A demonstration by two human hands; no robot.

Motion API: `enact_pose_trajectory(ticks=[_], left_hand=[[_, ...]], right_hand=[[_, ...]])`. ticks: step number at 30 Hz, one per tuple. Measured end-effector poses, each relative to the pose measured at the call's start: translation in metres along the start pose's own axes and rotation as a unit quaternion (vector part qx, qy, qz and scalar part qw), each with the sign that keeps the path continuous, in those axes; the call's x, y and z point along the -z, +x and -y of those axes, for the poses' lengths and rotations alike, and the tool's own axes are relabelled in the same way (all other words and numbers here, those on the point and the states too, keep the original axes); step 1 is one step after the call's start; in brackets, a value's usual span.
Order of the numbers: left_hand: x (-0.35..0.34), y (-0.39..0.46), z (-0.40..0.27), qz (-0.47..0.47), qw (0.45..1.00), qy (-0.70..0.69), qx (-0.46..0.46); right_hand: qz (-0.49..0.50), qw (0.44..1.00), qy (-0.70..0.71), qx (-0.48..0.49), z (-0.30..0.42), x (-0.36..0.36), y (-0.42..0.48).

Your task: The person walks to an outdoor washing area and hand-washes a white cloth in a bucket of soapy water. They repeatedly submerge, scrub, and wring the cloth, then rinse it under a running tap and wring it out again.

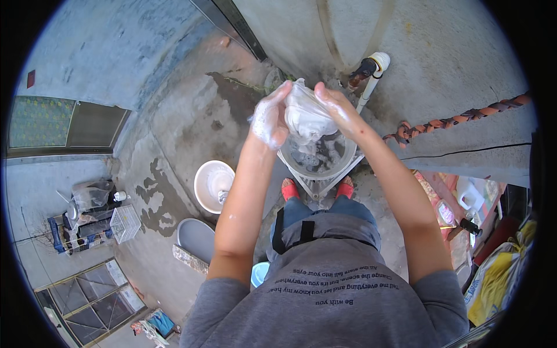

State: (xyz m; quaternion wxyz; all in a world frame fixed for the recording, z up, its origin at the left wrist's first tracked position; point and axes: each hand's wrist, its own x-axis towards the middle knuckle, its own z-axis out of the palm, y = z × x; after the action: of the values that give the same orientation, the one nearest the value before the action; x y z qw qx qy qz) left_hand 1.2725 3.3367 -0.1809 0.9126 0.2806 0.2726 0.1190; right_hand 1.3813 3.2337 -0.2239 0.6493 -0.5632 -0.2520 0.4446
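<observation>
A wet white cloth (308,112), bunched up, hangs between my two hands above a round basin (348,163) of sudsy water. My left hand (270,114), coated in white foam, grips the cloth's left side. On the other side my right hand (340,106) holds the cloth's upper right edge, with some foam near the thumb. The cloth's lower end hangs over the water, and whether it touches the surface cannot be told. Beneath the basin is a white stand (314,188), whose corner points towards my feet.
A white pipe (369,92) rises by the wall behind the basin. Left of me on the concrete floor stand a cream basin (201,185), a grey tub (196,230) and a light blue basin (260,273). A braided cord (461,117) hangs at right, above bottles and bags.
</observation>
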Motion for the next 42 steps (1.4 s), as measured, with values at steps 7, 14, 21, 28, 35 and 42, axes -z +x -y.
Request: enact_pose_trajectory(ticks=[7, 14, 21, 28, 35, 42], left_hand=[[0.012, -0.006, -0.018, -0.059, 0.946, 0.277, -0.154], [0.024, -0.001, -0.003, -0.090, 0.955, 0.247, -0.136], [0.020, -0.025, 0.025, -0.060, 0.945, 0.319, -0.036], [0.028, -0.025, 0.026, -0.026, 0.948, 0.280, -0.148], [0.036, -0.032, 0.002, -0.074, 0.912, 0.381, -0.134], [0.044, -0.031, 0.003, -0.133, 0.896, 0.364, -0.215]], right_hand=[[0.131, 0.983, 0.106, -0.068, 0.021, 0.021, -0.017], [0.060, 0.923, 0.367, -0.094, 0.025, 0.008, -0.026], [0.063, 0.936, 0.342, -0.056, 0.029, 0.012, -0.031], [0.010, 0.947, 0.321, 0.023, 0.020, 0.018, -0.031], [-0.004, 0.956, 0.290, 0.049, 0.017, 0.017, -0.034], [-0.023, 0.973, 0.224, 0.049, 0.008, 0.028, -0.042]])
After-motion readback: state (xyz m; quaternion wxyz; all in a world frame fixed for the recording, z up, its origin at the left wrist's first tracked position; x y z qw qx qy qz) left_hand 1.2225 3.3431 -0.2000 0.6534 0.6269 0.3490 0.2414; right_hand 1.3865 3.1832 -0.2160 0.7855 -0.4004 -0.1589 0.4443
